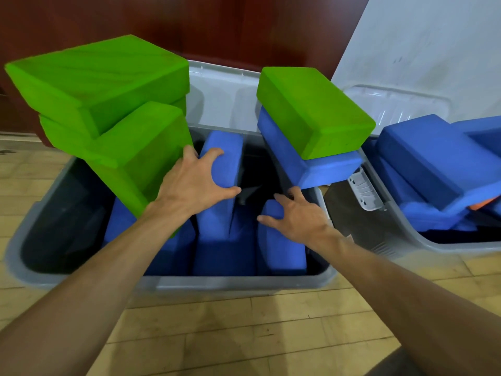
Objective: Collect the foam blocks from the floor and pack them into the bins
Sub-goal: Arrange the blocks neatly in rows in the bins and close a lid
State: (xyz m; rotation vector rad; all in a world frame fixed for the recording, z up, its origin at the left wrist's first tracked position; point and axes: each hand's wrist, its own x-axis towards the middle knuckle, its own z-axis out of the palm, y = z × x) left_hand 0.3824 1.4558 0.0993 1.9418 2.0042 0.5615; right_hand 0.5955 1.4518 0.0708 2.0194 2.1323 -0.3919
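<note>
The left hand (195, 180) grips the middle blue block (225, 147) standing in the near bin (244, 280) and the right hand (296, 217) curls over the right blue block (282, 248), so both are best pushed straight down, snug together, without nudging the leaning green stack (108, 104) at left.

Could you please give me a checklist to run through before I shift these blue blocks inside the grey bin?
1. Left hand grips the upright blue block: ok.
2. Right hand holds the short blue block firmly: cannot tell; its fingers lie over the block's top.
3. Green stack is steady: not ok; it tilts over the bin beside the left hand.
4. Green-on-blue pair is well supported: cannot tell; it sits tilted at the right rim, above the right hand.
5. Grey bin has free room: ok; its left end shows a dark open space.
</note>
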